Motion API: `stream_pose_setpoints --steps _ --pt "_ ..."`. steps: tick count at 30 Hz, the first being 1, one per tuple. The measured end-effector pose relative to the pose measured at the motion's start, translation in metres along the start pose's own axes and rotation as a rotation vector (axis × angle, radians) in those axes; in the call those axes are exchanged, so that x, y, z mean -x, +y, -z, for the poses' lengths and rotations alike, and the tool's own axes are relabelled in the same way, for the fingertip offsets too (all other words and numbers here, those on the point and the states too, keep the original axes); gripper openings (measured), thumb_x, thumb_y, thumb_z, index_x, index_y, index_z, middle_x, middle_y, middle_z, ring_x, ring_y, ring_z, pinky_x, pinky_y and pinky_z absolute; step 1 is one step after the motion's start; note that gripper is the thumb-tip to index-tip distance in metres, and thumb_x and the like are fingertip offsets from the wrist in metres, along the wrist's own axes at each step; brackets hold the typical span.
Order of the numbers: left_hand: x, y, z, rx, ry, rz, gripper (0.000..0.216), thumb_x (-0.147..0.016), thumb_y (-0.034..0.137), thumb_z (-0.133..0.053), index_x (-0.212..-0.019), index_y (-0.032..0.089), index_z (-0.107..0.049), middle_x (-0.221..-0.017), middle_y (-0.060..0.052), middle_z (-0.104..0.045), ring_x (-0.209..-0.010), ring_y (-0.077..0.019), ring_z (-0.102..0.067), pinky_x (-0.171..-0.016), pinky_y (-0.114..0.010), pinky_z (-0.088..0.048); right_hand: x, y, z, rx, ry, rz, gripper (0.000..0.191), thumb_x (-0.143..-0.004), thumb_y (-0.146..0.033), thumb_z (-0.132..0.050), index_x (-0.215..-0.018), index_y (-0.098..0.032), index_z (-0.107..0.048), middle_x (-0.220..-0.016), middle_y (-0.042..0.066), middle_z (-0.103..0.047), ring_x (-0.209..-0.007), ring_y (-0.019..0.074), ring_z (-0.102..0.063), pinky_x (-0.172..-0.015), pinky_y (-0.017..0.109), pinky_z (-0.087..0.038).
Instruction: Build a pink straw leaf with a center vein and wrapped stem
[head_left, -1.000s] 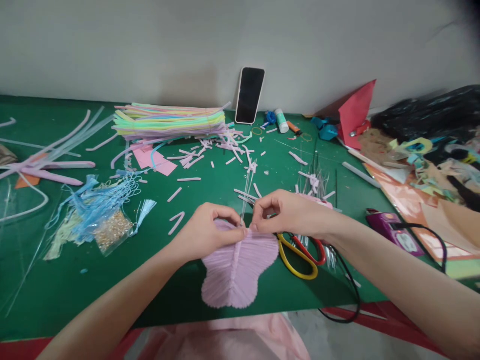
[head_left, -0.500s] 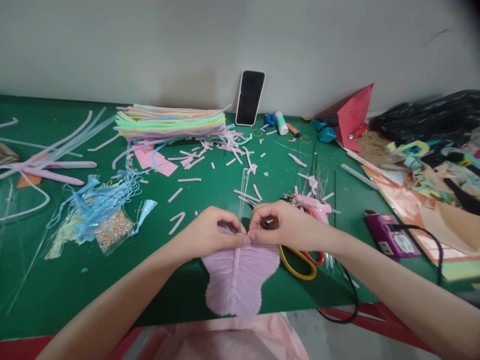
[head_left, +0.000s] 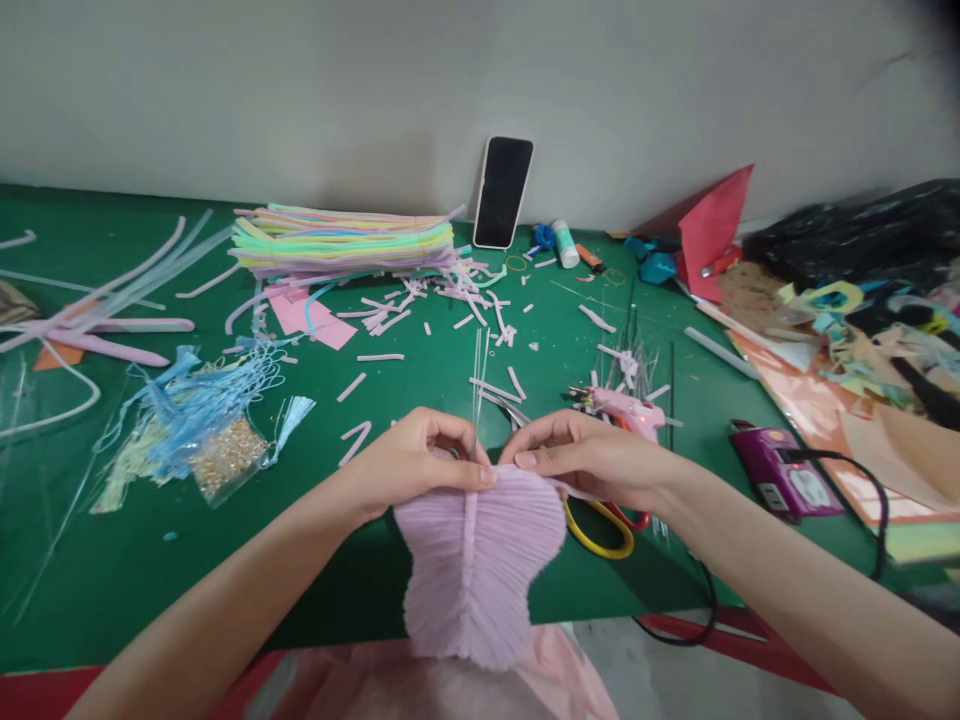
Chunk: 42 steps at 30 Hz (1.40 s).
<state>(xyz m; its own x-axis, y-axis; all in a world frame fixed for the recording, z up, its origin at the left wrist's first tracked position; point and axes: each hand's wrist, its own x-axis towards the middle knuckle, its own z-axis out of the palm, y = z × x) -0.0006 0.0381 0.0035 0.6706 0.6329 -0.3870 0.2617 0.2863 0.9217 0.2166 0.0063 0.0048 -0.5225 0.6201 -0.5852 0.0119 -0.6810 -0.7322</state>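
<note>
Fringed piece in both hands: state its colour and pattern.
The fringed piece is pale lilac-pink, finely ribbed either side of a central spine; seen in the head view.

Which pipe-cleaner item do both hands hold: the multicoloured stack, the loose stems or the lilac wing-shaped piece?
The lilac wing-shaped piece: left hand and right hand pinch its top edge; the stack and stems lie untouched.

Left forearm (head_left: 225, 620) and right forearm (head_left: 810, 600) run off lower frame edge. Fingers of left hand (head_left: 412, 460) and right hand (head_left: 592, 455) partly hidden behind top of pink fringed piece (head_left: 476, 560). Scissors (head_left: 604, 530): blades covered, handles only. Black bag (head_left: 862, 225) cut by right edge.
</note>
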Motion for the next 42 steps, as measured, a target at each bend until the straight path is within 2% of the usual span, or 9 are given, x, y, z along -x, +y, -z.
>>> stream_pose_setpoints --steps 6,16,25,28,31,33,36,39,42 --pt "-0.002 -0.005 -0.001 -0.057 0.011 -0.072 0.019 -0.07 0.036 -0.075 -0.075 0.019 -0.072 -0.074 0.001 -0.069 -0.072 -0.0143 -0.06 -0.072 -0.026 -0.045 0.003 0.002 0.002 0.086 0.045 0.067 0.028 -0.068 -0.037 -0.082 -0.084 -0.015 -0.076 -0.067 -0.001 -0.062 -0.056 0.0058 -0.047 -0.049 0.019 -0.035" --pt "-0.001 -0.004 -0.004 0.041 0.053 -0.015 0.009 -0.067 0.027 -0.075 -0.066 0.019 -0.072 -0.07 0.002 -0.068 -0.071 -0.0134 -0.058 -0.073 -0.025 -0.043 0.013 0.009 0.001 0.341 0.088 0.3 0.027 -0.083 -0.042 -0.067 -0.094 -0.018 -0.073 -0.083 0.003 -0.065 -0.074 0.0117 -0.056 -0.064 0.024 -0.045" --pt "-0.005 -0.004 0.002 -0.01 0.159 -0.116 0.022 -0.071 0.037 -0.075 -0.082 0.018 -0.073 -0.083 -0.002 -0.072 -0.081 -0.0169 -0.062 -0.078 -0.027 -0.045 0.021 -0.015 -0.024 0.7 0.436 0.273 0.016 -0.079 -0.033 -0.067 -0.081 -0.018 -0.071 -0.071 0.002 -0.07 -0.063 0.0133 -0.062 -0.057 0.025 -0.049" --pt "-0.007 -0.006 0.015 0.164 0.352 -0.193 0.042 -0.082 0.053 -0.06 -0.106 0.018 -0.067 -0.108 -0.009 -0.071 -0.097 -0.0221 -0.063 -0.082 -0.031 -0.048 0.029 -0.035 -0.022 0.861 0.586 0.441 0.013 -0.082 -0.03 -0.065 -0.079 -0.019 -0.071 -0.073 0.002 -0.073 -0.062 0.0139 -0.065 -0.057 0.024 -0.051" --pt "-0.009 -0.009 0.027 0.387 0.496 -0.211 0.053 -0.088 0.061 -0.048 -0.116 0.018 -0.061 -0.127 -0.014 -0.062 -0.11 -0.0275 -0.061 -0.086 -0.037 -0.051 0.03 -0.046 -0.017 1.215 0.839 0.831 0.009 -0.084 -0.021 -0.062 -0.081 -0.02 -0.071 -0.073 0.001 -0.073 -0.062 0.0136 -0.066 -0.058 0.025 -0.052" --pt "-0.009 -0.01 0.029 0.544 0.38 -0.131 0.059 -0.086 0.065 -0.046 -0.118 0.017 -0.059 -0.132 -0.017 -0.06 -0.114 -0.0308 -0.061 -0.088 -0.041 -0.052 0.026 -0.044 -0.013 1.527 0.958 1.139 0.011 -0.085 -0.013 -0.061 -0.087 -0.019 -0.07 -0.078 0.003 -0.074 -0.067 0.0149 -0.067 -0.061 0.026 -0.053" --pt "-0.007 -0.01 0.023 0.76 0.069 -0.013 0.066 -0.086 0.068 -0.043 -0.115 0.011 -0.061 -0.13 -0.022 -0.061 -0.113 -0.0346 -0.062 -0.092 -0.046 -0.051 0.015 -0.03 -0.009 1.893 0.897 1.453 0.017 -0.085 -0.008 -0.06 -0.096 -0.018 -0.069 -0.09 0.006 -0.075 -0.083 0.0185 -0.069 -0.072 0.03 -0.055" --pt "-0.006 -0.009 0.012 0.878 -0.057 -0.054 0.049 -0.091 0.05 -0.051 -0.115 0.009 -0.062 -0.119 -0.02 -0.068 -0.108 -0.0317 -0.066 -0.096 -0.046 -0.049 0.008 -0.012 -0.012 1.984 0.751 1.586 0.016 -0.084 -0.008 -0.062 -0.096 -0.015 -0.07 -0.093 0.009 -0.075 -0.094 0.0219 -0.068 -0.081 0.034 -0.056" --pt "-0.004 -0.01 0.004 0.911 -0.008 -0.092 0.032 -0.09 0.033 -0.058 -0.11 0.009 -0.064 -0.104 -0.017 -0.074 -0.095 -0.0281 -0.071 -0.097 -0.045 -0.049 0.006 0.004 -0.018 1.923 0.84 1.6 0.015 -0.081 -0.007 -0.065 -0.092 -0.016 -0.072 -0.091 0.009 -0.075 -0.097 0.0233 -0.065 -0.085 0.038 -0.054"
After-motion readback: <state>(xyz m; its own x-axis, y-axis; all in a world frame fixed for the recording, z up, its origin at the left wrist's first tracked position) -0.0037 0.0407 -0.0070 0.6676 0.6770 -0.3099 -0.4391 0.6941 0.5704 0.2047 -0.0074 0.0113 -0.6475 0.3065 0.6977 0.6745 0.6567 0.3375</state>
